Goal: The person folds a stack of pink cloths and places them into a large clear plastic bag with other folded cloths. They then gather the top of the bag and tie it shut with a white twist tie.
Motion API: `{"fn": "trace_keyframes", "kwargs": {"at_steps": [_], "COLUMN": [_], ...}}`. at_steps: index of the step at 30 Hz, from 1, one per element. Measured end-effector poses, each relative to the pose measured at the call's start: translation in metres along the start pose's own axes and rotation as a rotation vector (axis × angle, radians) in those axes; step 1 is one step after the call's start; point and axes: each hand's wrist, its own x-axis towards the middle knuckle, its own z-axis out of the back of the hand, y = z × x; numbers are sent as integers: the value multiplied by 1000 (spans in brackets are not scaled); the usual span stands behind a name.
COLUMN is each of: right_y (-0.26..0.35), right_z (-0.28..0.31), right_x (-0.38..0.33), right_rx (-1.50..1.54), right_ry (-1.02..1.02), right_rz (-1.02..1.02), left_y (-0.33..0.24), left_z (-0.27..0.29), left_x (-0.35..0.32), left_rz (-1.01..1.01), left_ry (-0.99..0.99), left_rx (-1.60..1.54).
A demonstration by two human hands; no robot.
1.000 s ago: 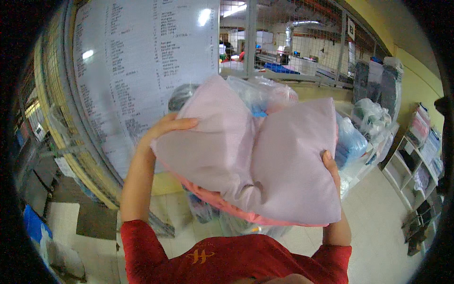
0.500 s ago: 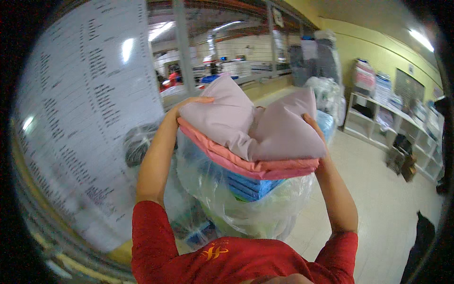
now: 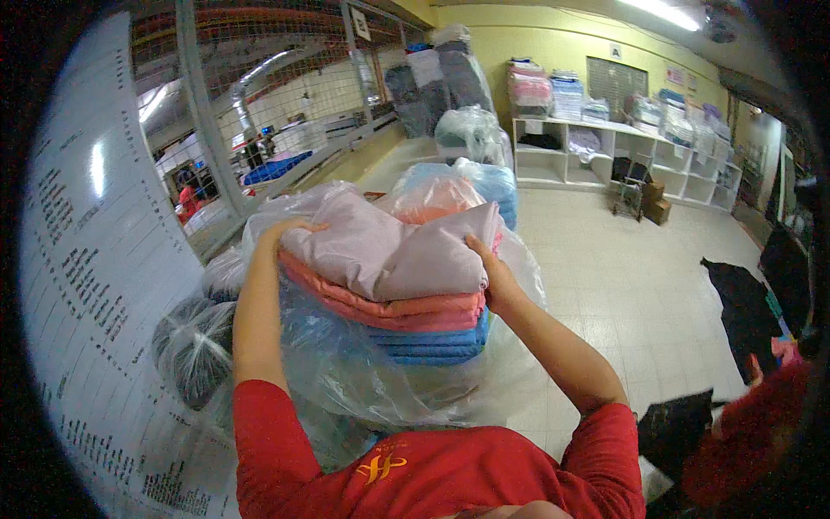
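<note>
1 folded lilac cloth (image 3: 415, 255), mid-pic, atop coral cloths (image 3: 380, 310); blue cloths (image 3: 432, 348) at 6 o'clock. L hand (image 3: 292, 232) at 10, R hand (image 3: 497, 275) at 3, both part-curled, gripping its sides. Step: prob. setting down square; next move prob. calls for even release. Soft, saggy folds; crinkly clear plastic (image 3: 363, 389) below.

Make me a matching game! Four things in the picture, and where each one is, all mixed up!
Things:
1. pale mauve cloth
2. folded blue cloths
3. white cubby shelf
4. printed list

Places:
A. against the yellow wall
B. between the left hand and the right hand
C. at the picture's left side
D. under the pink cloths

Pairs: 1-B, 2-D, 3-A, 4-C
</note>
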Motion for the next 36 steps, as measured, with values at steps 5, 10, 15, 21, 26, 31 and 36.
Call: {"fn": "trace_keyframes", "kwargs": {"at_steps": [5, 10, 15, 21, 26, 31, 36], "right_y": [9, 16, 38, 39, 9, -2, -3], "right_z": [-10, -12, 8, 97, 139, 124, 133], "right_x": [-13, -13, -26, 0, 27, 36, 70], "right_rx": [-31, -159, -28, -374, -564, -669, -727], "right_ry": [13, 0, 69, 99, 95, 259, 217], "right_rz": [-105, -234, -405, -311, 60, 291, 166], "left_y": [18, 39, 69, 92, 65, 63, 60], "left_z": [13, 17, 3, 22, 6, -4, -20], "left_x": [9, 9, 9, 31, 39, -9, -22], "left_rz": [76, 140, 203, 154, 153, 186, 193], "left_ry": [19, 8, 7, 17, 9, 101, -103], "left_rx": [100, 157, 183, 471, 533, 425, 385]}}
